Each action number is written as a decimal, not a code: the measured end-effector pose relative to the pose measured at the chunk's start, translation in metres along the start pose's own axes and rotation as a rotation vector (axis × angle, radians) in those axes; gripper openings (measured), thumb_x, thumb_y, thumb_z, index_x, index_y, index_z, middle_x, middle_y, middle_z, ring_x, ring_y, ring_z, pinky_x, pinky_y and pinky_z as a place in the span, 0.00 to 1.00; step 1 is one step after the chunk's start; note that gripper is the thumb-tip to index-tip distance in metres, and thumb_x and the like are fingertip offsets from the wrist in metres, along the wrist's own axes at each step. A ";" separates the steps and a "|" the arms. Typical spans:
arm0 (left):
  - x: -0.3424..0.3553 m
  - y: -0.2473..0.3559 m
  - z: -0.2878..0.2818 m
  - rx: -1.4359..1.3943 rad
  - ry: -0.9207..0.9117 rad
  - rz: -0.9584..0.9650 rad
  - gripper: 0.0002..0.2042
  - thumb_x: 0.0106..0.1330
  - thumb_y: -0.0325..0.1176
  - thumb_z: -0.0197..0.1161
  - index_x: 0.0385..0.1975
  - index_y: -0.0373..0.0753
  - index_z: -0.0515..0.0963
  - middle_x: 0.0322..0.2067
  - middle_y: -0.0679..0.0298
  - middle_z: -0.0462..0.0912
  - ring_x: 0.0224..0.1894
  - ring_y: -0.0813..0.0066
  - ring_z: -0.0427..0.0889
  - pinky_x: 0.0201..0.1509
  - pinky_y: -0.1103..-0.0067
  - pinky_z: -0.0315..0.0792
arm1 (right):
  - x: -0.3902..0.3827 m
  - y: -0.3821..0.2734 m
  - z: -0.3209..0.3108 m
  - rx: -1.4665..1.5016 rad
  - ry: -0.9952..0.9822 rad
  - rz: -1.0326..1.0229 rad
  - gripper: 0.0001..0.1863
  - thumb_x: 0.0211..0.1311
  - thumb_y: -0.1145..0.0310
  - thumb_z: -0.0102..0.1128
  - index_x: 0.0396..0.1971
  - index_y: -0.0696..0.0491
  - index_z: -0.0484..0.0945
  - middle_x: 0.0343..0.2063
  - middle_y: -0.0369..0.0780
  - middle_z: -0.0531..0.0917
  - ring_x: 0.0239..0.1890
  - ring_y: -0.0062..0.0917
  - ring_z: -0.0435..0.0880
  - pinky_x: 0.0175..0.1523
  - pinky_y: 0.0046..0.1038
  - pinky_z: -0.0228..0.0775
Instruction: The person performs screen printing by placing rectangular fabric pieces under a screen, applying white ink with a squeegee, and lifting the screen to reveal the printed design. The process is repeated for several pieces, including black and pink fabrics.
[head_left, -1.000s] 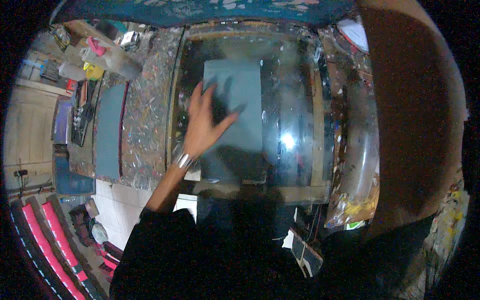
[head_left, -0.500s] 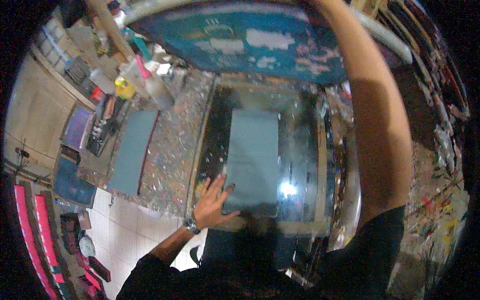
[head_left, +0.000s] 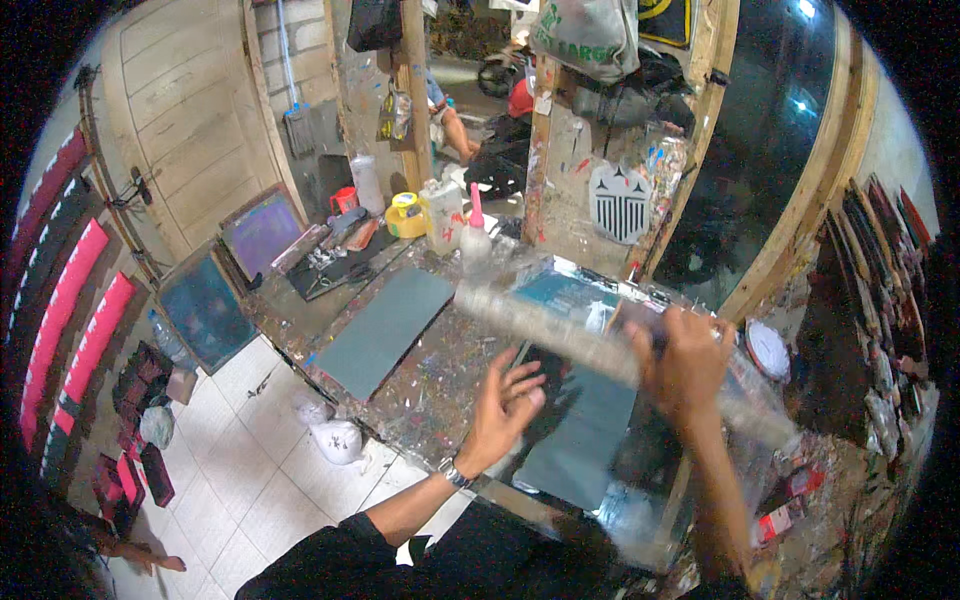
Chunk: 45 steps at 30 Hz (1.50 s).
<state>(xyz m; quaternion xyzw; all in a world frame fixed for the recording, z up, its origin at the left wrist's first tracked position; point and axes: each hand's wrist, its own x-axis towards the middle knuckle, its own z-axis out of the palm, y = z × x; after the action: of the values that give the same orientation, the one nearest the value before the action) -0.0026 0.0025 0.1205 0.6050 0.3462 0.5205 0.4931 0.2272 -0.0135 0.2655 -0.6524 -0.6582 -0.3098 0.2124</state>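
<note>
A flat, grey-green rectangular sheet (head_left: 575,455) lies on a dark, glossy board (head_left: 652,465) in front of the person, its face plain and matte, with shadow over part of it. Above the sheet, a pale-barred rectangular frame with blue, patchy mesh (head_left: 560,335) hangs at a tilt, its near bar crossing over the sheet's far end; the bar is smeared by motion blur, and the frame's right part is hard to make out.

The right hand (head_left: 688,365) has its fingers bent and closed over the near bar of the frame, the thumb toward the left; a brownish patch beside them is too blurred to identify. The left hand (head_left: 500,412), with a silver metal band (head_left: 455,473) at the wrist, holds nothing: its fingers are moderately spread and loosely curled, just beside the sheet's left edge. Whether they touch the board cannot be told.

To the left, 1 more grey-green rectangular panel (head_left: 385,330) lies on the paint-speckled surface (head_left: 430,400). Beyond it stand a yellow plastic container (head_left: 405,215) and a whitish bottle with a pink nozzle (head_left: 476,240).
</note>
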 end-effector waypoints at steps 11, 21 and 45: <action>-0.078 -0.111 -0.035 -0.127 0.109 -0.339 0.14 0.74 0.35 0.61 0.45 0.30 0.69 0.34 0.54 0.85 0.34 0.67 0.88 0.39 0.74 0.83 | -0.113 -0.016 0.088 0.385 -0.757 -0.005 0.24 0.60 0.44 0.65 0.42 0.50 0.77 0.27 0.47 0.86 0.30 0.46 0.87 0.35 0.47 0.77; -0.062 -0.104 -0.042 -0.139 -0.006 -0.607 0.14 0.77 0.35 0.56 0.48 0.30 0.66 0.34 0.48 0.84 0.32 0.61 0.88 0.37 0.70 0.85 | -0.029 0.064 0.222 0.206 -0.629 0.033 0.22 0.65 0.49 0.62 0.46 0.51 0.75 0.31 0.48 0.85 0.33 0.46 0.87 0.36 0.49 0.77; -0.014 -0.029 -0.016 -0.148 0.077 -0.081 0.14 0.77 0.45 0.55 0.41 0.40 0.66 0.24 0.65 0.67 0.26 0.70 0.76 0.29 0.71 0.76 | -0.090 -0.028 0.021 0.063 -0.094 0.122 0.28 0.55 0.40 0.69 0.34 0.51 0.76 0.30 0.41 0.78 0.36 0.35 0.80 0.54 0.48 0.63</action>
<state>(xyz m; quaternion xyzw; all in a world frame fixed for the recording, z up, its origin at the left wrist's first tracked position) -0.0189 0.0011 0.0882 0.5320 0.3498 0.5472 0.5433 0.2077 -0.0637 0.1853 -0.6983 -0.6357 -0.2447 0.2202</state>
